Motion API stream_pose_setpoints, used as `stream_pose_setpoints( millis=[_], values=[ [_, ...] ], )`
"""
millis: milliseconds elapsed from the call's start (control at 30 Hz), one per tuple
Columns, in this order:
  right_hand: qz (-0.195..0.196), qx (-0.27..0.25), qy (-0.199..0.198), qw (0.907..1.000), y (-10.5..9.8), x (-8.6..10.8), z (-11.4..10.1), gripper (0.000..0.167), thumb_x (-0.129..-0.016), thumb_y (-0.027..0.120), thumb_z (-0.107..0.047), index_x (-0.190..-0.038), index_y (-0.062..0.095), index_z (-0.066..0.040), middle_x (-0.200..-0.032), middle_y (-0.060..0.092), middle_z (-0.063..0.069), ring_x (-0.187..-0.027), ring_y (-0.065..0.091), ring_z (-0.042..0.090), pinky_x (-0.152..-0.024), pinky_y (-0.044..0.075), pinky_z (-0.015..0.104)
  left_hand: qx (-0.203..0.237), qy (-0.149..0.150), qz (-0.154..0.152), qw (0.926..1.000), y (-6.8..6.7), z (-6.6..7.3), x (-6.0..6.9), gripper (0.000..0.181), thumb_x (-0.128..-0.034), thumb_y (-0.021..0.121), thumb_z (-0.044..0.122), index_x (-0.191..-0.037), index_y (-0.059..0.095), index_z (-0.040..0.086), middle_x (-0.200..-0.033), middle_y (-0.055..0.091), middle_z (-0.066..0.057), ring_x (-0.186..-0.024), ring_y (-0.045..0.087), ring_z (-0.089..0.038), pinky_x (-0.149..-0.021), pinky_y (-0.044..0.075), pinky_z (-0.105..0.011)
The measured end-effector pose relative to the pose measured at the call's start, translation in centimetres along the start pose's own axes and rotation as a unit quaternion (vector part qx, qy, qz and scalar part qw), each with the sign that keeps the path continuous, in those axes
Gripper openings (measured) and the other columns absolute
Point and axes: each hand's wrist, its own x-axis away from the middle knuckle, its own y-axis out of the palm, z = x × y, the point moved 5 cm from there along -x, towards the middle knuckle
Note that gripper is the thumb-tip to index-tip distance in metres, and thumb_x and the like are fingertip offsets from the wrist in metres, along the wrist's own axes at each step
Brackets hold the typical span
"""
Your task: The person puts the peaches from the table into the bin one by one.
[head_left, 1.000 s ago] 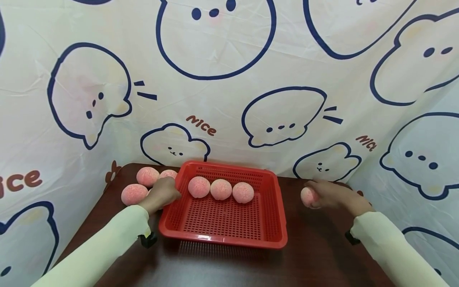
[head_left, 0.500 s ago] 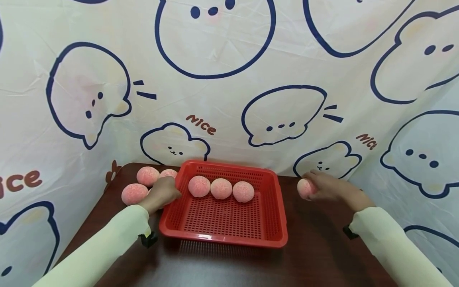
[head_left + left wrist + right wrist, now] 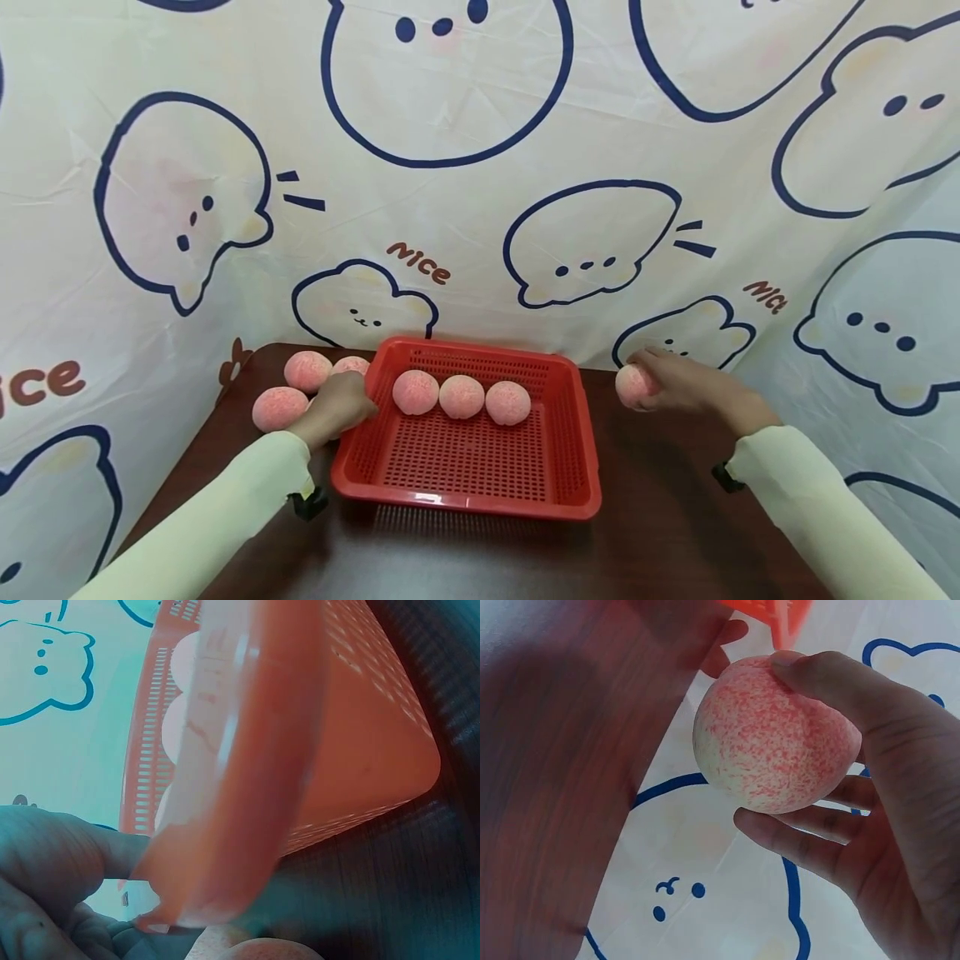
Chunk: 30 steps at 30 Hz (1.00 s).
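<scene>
Backing a red basket and dark table, white cartoon-printed cloth

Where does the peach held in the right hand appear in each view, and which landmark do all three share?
Head: the peach is right of centre, in the right hand.
Left wrist: not in this picture.
Right wrist: the peach is large, just above the middle.
Shared landmark: the red basket, low centre in head, large in left wrist, cut off by the top edge in right wrist.
</scene>
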Motion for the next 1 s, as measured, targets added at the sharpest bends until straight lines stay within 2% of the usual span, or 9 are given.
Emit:
stream_pose_setpoints(
  millis=[167,300,400,633,1000],
  values=[
    [0.009,0.021,-0.022,0.9995,-0.9,-0.1,-1.0,0.07,-0.085,0.083,-0.036,-0.14,0.051,-0.006,-0.133,0.058,0.017,-0.108,0.062,0.028,-0.09,0.062,0.049,0.001,0.01,-0.002,0.9999,0.0,-0.1,0.0,0.04,-0.0806,0.058,-0.007,-0.121,0.06,-0.007,-0.101,0.074,-0.023,-0.076,0.077,-0.031,-0.069,0.065,-0.046],
    [0.009,0.019,-0.02,0.9996,-1.2,-0.1,-1.5,0.073,-0.084,0.082,-0.042,-0.141,0.051,-0.009,-0.133,0.059,0.016,-0.109,0.061,0.028,-0.091,0.061,0.049,0.016,0.012,-0.003,0.9998,0.1,-0.1,0.1,0.042,-0.0806,0.058,-0.007,-0.122,0.06,-0.007,-0.103,0.074,-0.024,-0.078,0.078,-0.033,-0.069,0.065,-0.047],
    [0.014,0.013,-0.024,0.9995,-1.4,-0.2,-2.1,0.074,-0.082,0.083,-0.046,-0.139,0.052,-0.011,-0.13,0.06,0.013,-0.107,0.061,0.025,-0.089,0.062,0.047,0.034,0.014,-0.007,0.9993,0.1,-0.1,0.3,0.044,-0.0807,0.058,-0.007,-0.125,0.06,-0.006,-0.106,0.074,-0.025,-0.081,0.078,-0.035,-0.07,0.065,-0.048],
    [0.014,-0.003,-0.034,0.9993,-1.4,-0.5,-3.6,0.074,-0.081,0.082,-0.05,-0.139,0.053,-0.014,-0.127,0.062,0.01,-0.104,0.062,0.023,-0.086,0.063,0.044,0.105,0.011,-0.019,0.9942,0.4,-0.2,0.5,0.046,-0.0837,0.063,0.0,-0.13,0.06,0.002,-0.115,0.074,-0.023,-0.09,0.078,-0.037,-0.078,0.064,-0.052],
    [0.029,0.003,-0.038,0.9988,-1.4,-1.1,-6.1,0.085,-0.078,0.08,-0.061,-0.143,0.052,-0.014,-0.131,0.061,0.007,-0.104,0.065,0.022,-0.086,0.064,0.044,0.07,0.006,-0.019,0.9973,0.6,-0.5,0.7,0.045,-0.0824,0.059,-0.004,-0.127,0.059,-0.002,-0.107,0.074,-0.023,-0.085,0.078,-0.037,-0.074,0.065,-0.05]
  ],
)
